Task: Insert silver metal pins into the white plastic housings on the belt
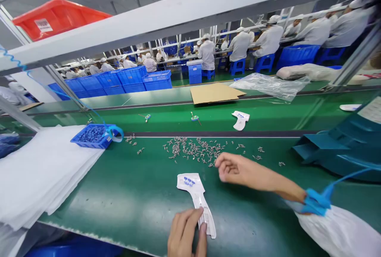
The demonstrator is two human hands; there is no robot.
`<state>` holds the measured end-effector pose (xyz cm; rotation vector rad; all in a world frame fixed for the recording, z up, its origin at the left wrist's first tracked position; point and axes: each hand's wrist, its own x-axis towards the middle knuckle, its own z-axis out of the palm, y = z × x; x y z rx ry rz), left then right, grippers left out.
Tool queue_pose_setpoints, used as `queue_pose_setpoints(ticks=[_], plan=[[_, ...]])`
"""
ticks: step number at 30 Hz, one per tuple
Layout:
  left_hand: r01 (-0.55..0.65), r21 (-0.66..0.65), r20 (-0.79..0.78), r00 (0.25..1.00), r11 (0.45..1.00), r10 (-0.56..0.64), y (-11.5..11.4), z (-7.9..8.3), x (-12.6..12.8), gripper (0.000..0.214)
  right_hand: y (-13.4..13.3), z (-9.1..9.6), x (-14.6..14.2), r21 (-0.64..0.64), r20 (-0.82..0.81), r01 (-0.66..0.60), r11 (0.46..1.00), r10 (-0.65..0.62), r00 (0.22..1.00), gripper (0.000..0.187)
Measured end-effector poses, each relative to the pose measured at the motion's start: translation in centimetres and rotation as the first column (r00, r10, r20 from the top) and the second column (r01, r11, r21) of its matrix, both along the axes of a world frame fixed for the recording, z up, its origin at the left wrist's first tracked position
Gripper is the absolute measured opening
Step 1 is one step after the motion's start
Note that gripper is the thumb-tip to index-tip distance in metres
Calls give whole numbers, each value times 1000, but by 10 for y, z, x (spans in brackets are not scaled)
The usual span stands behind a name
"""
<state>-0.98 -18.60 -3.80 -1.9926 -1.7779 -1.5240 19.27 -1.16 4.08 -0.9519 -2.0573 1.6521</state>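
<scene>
A white curved plastic shell, like half of a handle housing (194,187), lies on the green bench with small blue pieces in its wide end. My left hand (186,231) grips its lower end, thumb and fingertips bent over the narrow part. Just right of the shell, at the near edge of a spread of small metal parts (205,149), is my right hand (235,169). Its fingers are curled in, and whatever they may hold is hidden. A blue wrist strap (317,202) circles my right wrist above a white sleeve.
A blue tray of small blue pieces (93,134) stands at left beside stacked white sheets (44,161). Teal bins (345,142) stand at right. On the green belt (166,116) lie another white shell (240,120) and small wired parts. A shelf beam (149,18) crosses overhead; co-workers sit beyond.
</scene>
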Motion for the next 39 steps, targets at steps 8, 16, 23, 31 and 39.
queue_pose_setpoints(ticks=[8, 16, 23, 31, 39], plan=[[35, -20, 130, 991, 999, -32, 5, 24, 6, 18, -60, 1, -56, -367, -216, -153, 918, 76, 974, 38], [-74, -110, 205, 974, 991, 95, 1, 24, 3, 10, -64, -23, -60, -471, -208, -67, 880, -37, 977, 38], [-36, -103, 198, 979, 994, 56, 0, 27, 4, 12, -67, -19, -63, -414, -185, -41, 909, -40, 982, 40], [-54, -391, -153, 988, 919, -6, -2, 22, -5, 54, -56, 0, -46, 75, 251, -144, 987, 121, 960, 28], [-84, -412, -257, 966, 907, -27, 1, 12, -1, 66, -57, 0, -57, 194, 379, -222, 956, 136, 915, 21]])
